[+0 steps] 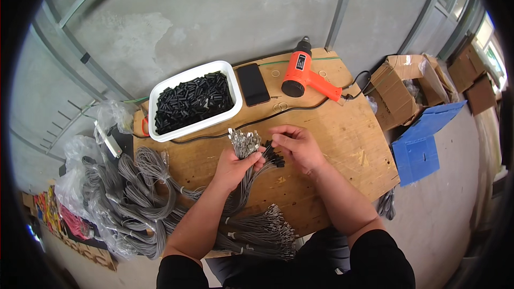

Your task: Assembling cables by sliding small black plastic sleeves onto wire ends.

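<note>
My left hand [235, 168] is closed around a bundle of thin grey wires [243, 182], whose bare metal terminals [243, 142] stick up above the fingers. On the right side of this bundle, several wire ends carry short black sleeves [276, 159]. Right beside them, my right hand [300, 147] has thumb and forefinger pinched together near the wire ends. What lies between those fingertips is too small to make out. Beyond my hands, a white tub [237, 108] holds a heap of loose black sleeves [193, 99].
An orange heat gun [297, 75] lies on the wooden table [353, 144], its black cord running past the tub. A dark phone [253, 84] rests between them. Coiled grey wires [134, 203] cover the left side; more terminal ends [273, 230] lie near me. Cardboard boxes [399, 91] stand right.
</note>
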Demonstrator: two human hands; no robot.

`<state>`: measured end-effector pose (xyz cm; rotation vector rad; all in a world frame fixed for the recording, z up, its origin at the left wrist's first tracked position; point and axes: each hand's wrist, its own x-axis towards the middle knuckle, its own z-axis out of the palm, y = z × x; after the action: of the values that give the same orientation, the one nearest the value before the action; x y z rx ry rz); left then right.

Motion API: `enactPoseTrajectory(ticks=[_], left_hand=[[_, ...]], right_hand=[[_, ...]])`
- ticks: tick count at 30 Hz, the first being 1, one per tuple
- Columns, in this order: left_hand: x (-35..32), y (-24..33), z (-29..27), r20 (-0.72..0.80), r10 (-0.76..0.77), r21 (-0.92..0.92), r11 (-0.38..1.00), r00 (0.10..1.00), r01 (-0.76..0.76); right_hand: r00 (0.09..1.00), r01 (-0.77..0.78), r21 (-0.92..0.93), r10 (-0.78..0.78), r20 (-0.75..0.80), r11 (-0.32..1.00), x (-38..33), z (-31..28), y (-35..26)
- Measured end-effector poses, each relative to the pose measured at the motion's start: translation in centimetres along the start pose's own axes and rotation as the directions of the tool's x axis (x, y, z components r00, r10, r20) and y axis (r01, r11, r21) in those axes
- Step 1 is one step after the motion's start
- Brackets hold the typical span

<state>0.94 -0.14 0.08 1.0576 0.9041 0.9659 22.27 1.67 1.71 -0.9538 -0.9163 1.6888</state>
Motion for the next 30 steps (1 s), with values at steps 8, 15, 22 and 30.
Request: enactPoseTrajectory(ticks=[8,15,22,30], left_hand=[[-0.2,0.1,0.4,0.128,-0.05,0.091,0.995,0.99,0.039],[-0.1,-0.1,0.4,-0.003,-0.002,0.061,0.998,1.0,0.002],[0.0,-0.1,0.5,-0.013,-0.028,-0.015,1.0,1.0,0.028],[0.1,0.2,0.5,-0.101,-0.01,-0.006,1.0,0.995,0.009]], right_hand=[[0.961,0.045,0.008,-0.046,0.272,0.999,-0.3,-0.1,0.6],[0.947,0.296,-0.241,-0.251,0.201,0.924,-0.6,0.7,0.7],[0.97,0.198,-0.133,-0.174,0.172,0.971,-0.5,0.3,0.9],[0.967,0.2,-0.156,-0.168,0.194,0.967,-0.9,1.0,0.0]])
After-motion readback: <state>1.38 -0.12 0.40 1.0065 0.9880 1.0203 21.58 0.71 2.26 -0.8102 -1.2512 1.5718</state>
